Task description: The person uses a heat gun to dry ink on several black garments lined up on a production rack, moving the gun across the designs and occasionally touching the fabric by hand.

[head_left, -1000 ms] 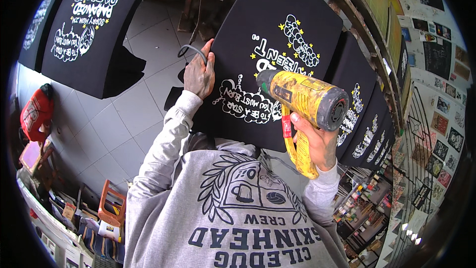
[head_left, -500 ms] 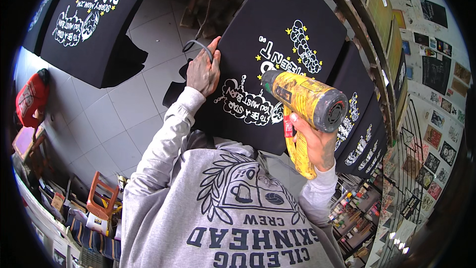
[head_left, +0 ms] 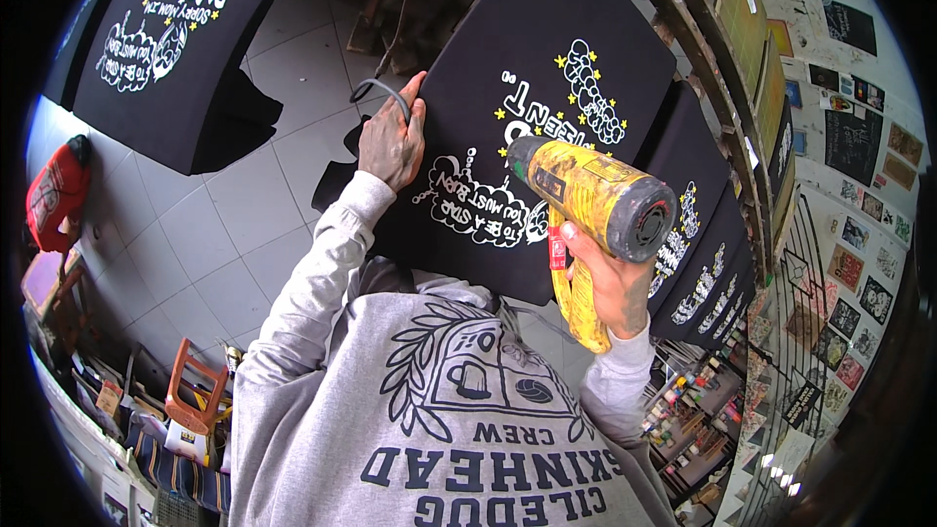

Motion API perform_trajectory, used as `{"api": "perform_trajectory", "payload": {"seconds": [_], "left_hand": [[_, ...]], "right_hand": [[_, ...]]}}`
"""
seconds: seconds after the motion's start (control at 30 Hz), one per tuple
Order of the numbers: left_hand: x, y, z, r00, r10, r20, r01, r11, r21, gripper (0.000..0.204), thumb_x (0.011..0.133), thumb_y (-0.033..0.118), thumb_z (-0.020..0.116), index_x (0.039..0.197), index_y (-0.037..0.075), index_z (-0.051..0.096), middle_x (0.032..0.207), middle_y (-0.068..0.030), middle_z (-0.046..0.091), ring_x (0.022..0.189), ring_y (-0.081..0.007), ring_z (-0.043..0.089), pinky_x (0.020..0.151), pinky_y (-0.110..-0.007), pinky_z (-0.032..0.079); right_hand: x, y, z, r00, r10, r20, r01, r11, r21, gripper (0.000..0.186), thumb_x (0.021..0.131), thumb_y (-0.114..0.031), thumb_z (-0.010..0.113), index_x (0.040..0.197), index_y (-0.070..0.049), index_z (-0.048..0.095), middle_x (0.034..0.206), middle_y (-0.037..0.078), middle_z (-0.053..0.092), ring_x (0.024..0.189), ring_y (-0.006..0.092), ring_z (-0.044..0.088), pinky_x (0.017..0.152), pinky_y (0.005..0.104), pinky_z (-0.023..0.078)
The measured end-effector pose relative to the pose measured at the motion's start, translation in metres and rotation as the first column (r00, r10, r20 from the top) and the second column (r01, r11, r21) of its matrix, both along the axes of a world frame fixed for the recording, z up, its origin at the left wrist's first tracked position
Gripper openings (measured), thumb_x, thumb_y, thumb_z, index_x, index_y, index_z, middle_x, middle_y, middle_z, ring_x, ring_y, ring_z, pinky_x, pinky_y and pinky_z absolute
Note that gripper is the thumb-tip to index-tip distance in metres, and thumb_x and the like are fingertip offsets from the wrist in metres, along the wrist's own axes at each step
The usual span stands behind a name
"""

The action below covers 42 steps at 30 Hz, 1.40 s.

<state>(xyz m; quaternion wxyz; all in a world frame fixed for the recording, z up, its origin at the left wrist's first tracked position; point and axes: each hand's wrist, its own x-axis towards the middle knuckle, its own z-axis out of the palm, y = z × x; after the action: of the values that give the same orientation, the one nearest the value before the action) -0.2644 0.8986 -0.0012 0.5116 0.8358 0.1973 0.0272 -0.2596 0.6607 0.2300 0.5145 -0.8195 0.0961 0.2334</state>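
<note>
Where the left hand [head_left: 392, 146] lies: against black cloth [head_left: 468, 117], stretched forward, grip unclear
Right hand [head_left: 617, 283]: wrapped around yellow heat gun [head_left: 595, 193]

We stretch our left forearm [head_left: 317, 273] forward, the left hand [head_left: 392, 144] turned back-up with its fingers pointing ahead. Our right forearm [head_left: 619, 366] reaches less far, and our right hand [head_left: 619, 285] curls in a grip, thumb [head_left: 578, 238] angled forward.
</note>
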Motion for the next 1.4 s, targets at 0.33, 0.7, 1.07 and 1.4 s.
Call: {"api": "perform_trajectory", "payload": {"seconds": [0.33, 0.7, 1.07, 1.4], "left_hand": [[0.000, 0.000, 0.002, 1.000, -0.001, 0.000, 0.001, 1.000, -0.003, 0.046, 0.109, 0.032, 0.040, 0.151, 0.015, 0.052, 0.133, -0.0219, 0.066, 0.109, -0.0456, 0.067, 0.094, -0.051, 0.055], [0.000, 0.000, 0.006, 1.000, -0.007, -0.026, 0.007, 1.000, -0.009, 0.046, 0.109, 0.031, 0.041, 0.151, 0.016, 0.051, 0.131, -0.0222, 0.067, 0.108, -0.0454, 0.068, 0.093, -0.051, 0.055], [0.001, 0.000, 0.004, 1.000, 0.016, -0.013, -0.017, 1.000, -0.023, 0.047, 0.109, 0.032, 0.042, 0.152, 0.016, 0.051, 0.127, -0.0242, 0.068, 0.104, -0.0467, 0.068, 0.091, -0.051, 0.055], [0.001, -0.002, 0.000, 0.999, 0.023, 0.025, -0.022, 0.999, -0.035, 0.048, 0.109, 0.033, 0.042, 0.153, 0.017, 0.049, 0.129, -0.0247, 0.067, 0.104, -0.0475, 0.068, 0.091, -0.052, 0.055]], "right_hand": [[0.009, 0.004, 0.003, 1.000, 0.010, -0.012, -0.010, 1.000, 0.020, 0.045, 0.088, -0.001, 0.080, 0.128, 0.003, 0.062, 0.119, 0.010, 0.070, 0.106, 0.0170, 0.067, 0.095, 0.0347, 0.054], [0.041, 0.024, -0.001, 0.996, 0.041, 0.074, -0.043, 0.999, 0.033, 0.038, 0.089, -0.003, 0.079, 0.124, 0.004, 0.066, 0.116, 0.010, 0.073, 0.104, 0.0167, 0.068, 0.095, 0.0344, 0.053], [0.049, 0.022, -0.001, 0.996, 0.072, 0.054, -0.075, 0.996, 0.044, 0.037, 0.089, -0.001, 0.079, 0.123, 0.005, 0.067, 0.114, 0.010, 0.074, 0.100, 0.0154, 0.070, 0.091, 0.0325, 0.055], [0.049, 0.025, -0.003, 0.994, 0.071, 0.086, -0.074, 0.996, 0.038, 0.035, 0.088, -0.002, 0.080, 0.120, 0.004, 0.069, 0.111, 0.009, 0.075, 0.098, 0.0153, 0.070, 0.090, 0.0330, 0.054]]}}
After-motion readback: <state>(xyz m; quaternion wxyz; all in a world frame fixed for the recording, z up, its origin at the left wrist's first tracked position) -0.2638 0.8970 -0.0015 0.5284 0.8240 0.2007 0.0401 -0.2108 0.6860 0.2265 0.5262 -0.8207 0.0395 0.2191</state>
